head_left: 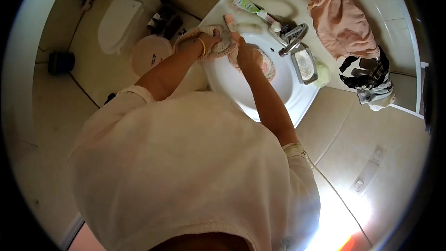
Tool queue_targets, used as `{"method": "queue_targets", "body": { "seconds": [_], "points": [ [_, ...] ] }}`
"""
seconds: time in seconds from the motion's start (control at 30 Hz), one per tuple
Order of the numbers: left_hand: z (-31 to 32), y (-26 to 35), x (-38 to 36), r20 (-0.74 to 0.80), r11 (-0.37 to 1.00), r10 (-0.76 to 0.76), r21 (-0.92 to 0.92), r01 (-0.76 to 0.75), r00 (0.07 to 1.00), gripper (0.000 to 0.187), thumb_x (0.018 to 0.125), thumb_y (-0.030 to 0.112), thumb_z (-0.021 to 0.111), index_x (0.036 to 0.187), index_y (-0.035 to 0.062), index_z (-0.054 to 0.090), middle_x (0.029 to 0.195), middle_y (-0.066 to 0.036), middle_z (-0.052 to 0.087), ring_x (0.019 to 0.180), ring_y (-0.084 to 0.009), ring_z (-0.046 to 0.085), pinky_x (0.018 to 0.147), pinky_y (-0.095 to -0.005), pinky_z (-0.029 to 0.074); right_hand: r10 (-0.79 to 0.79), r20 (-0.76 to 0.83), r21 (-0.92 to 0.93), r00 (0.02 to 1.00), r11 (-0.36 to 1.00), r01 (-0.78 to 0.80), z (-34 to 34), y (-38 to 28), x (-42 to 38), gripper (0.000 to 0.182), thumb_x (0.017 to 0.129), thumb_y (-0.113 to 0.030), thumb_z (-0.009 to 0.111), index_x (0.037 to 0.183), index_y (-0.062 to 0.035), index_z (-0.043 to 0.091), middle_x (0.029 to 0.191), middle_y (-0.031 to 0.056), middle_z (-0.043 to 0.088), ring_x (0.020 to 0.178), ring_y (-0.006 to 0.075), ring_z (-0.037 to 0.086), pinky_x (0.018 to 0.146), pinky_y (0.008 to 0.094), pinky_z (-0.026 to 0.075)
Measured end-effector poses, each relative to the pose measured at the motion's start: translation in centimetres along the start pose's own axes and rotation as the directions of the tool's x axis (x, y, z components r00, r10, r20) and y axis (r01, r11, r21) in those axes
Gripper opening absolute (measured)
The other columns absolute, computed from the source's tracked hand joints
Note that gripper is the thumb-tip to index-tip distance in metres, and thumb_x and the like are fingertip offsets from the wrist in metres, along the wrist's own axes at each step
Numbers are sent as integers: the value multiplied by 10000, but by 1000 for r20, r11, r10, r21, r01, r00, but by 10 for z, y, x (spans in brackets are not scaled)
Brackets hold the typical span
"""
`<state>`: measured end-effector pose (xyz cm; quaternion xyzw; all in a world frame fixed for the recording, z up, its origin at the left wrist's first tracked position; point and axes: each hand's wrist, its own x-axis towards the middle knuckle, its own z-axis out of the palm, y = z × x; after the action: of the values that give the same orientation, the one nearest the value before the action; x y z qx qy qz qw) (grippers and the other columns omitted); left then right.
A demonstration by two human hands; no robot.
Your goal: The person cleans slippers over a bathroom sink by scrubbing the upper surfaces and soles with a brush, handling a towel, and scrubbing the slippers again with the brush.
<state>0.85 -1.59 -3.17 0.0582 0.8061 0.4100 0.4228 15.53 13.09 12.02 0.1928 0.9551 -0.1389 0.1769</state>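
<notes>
My left hand (211, 42), a yellow bracelet at its wrist, grips a fluffy pink-and-white slipper (225, 45) at the left rim of the washbasin (227, 81). In my right hand (248, 56) is a pink brush (232, 25), its bristles facing left, held close beside the slipper. A second fluffy piece (268, 67) with a pink patch lies in the basin, partly hidden behind my right hand and forearm.
Behind the basin are a chrome faucet (293, 41), a soap dish (305, 66) and a green-and-white tube (246, 3). A pink garment (341, 18) hangs at right. Left stand a toilet (120, 23) and a round pale-pink tub (151, 53).
</notes>
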Motion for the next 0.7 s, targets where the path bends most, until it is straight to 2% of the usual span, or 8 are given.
{"method": "queue_targets", "body": {
  "seconds": [0.07, 0.13, 0.17, 0.27, 0.33, 0.43, 0.57, 0.7],
  "points": [
    [-7, 30, -31, -9, 999, -46, -7, 46, 999, 651, 701, 448, 671, 992, -129, 590, 990, -193, 620, 891, -239, 583, 781, -321, 441, 9, 8, 11, 1000, 1000, -9, -10, 1, -7, 479, 866, -131, 438, 1336, -185, 363, 852, 174, 654, 808, 327, 645, 696, 453, 501],
    [-1, 36, -48, -69, 986, -67, -154, 55, 995, 638, 704, 455, 665, 975, -120, 603, 957, -192, 628, 870, -241, 588, 771, -327, 440, -67, -36, -16, 997, 998, 67, 6, 14, -51, 463, 875, -136, 424, 1332, -184, 366, 838, 190, 650, 764, 345, 645, 692, 458, 502],
    [-1, 42, -49, -102, 972, -76, -231, 51, 992, 632, 705, 458, 662, 967, -115, 609, 941, -191, 632, 860, -242, 591, 766, -330, 440, -29, 70, 8, 997, 1000, 28, -1, 12, -75, 456, 880, -144, 417, 1331, -187, 365, 809, 196, 648, 698, 352, 644, 685, 457, 503],
    [-8, 44, -46, 16, 984, -159, -83, 160, 987, 633, 724, 467, 644, 1001, -101, 605, 985, -192, 622, 886, -235, 589, 775, -325, 441, -2, 85, 49, 996, 999, -2, 13, 16, -83, 437, 890, -167, 413, 1324, -195, 374, 799, 186, 649, 712, 348, 645, 682, 457, 503],
    [-9, 56, -57, 11, 978, -195, -76, 195, 981, 644, 726, 477, 639, 1021, -94, 600, 1010, -195, 613, 911, -231, 583, 782, -322, 439, 20, 34, 26, 999, 999, -21, 21, 24, -34, 415, 904, -189, 393, 1318, -202, 384, 853, 180, 653, 794, 343, 643, 706, 466, 492],
    [-8, 62, -67, -10, 976, -184, -121, 182, 983, 644, 727, 466, 643, 1041, -93, 591, 1040, -191, 604, 936, -227, 576, 788, -317, 436, 146, -62, 167, 987, 977, -134, 2, 12, 2, 423, 905, -184, 386, 1327, -207, 369, 879, 175, 654, 807, 343, 641, 738, 470, 481],
    [-4, 53, -56, -71, 961, -146, -246, 124, 987, 604, 731, 422, 656, 1040, -92, 592, 1047, -168, 606, 933, -225, 578, 796, -312, 435, 102, 22, 110, 995, 989, -104, 18, 32, -55, 439, 900, -185, 420, 1335, -193, 357, 866, 185, 648, 785, 359, 633, 740, 471, 472],
    [-6, 74, -85, -43, 949, -215, -247, 198, 976, 583, 734, 408, 668, 1043, -82, 599, 1050, -145, 608, 931, -208, 573, 799, -300, 437, 57, 119, 101, 991, 993, -69, 12, 31, -109, 447, 895, -179, 442, 1335, -186, 358, 804, 192, 640, 746, 377, 623, 660, 477, 478]
  ]
}}
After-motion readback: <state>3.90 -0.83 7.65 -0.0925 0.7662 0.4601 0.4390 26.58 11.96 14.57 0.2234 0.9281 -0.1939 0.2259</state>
